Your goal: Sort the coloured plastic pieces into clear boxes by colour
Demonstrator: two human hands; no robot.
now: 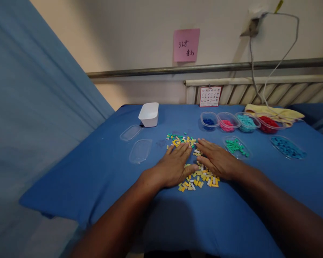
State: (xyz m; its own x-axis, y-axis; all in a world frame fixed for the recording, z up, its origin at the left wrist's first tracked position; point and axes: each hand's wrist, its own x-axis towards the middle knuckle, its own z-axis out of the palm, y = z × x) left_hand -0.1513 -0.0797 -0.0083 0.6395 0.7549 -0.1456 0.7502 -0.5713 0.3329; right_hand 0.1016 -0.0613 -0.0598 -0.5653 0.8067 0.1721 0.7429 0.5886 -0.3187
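A loose spread of small yellow, cream and white toy bricks (pixel 204 175) lies on the blue cloth, partly covered by my hands. Palm down, my left hand (pixel 177 163) rests over the left side of the spread, its fingers stretched out and its thumb apart. My right hand (pixel 218 157) lies flat on the right side, fingers extended toward the left hand. Both touch or hover just over the bricks; I cannot tell which. Beyond the left fingertips are a few small green bricks (pixel 173 136) mixed with yellow ones.
A white tub (pixel 149 114) stands at the back left, near two clear lids (pixel 140 151). Along the back right are clear tubs of dark blue (pixel 209 122), pink (pixel 227 125), turquoise (pixel 247 122) and red pieces (pixel 269 124). Nearer are lids with green (pixel 235 147) and teal pieces (pixel 288 147).
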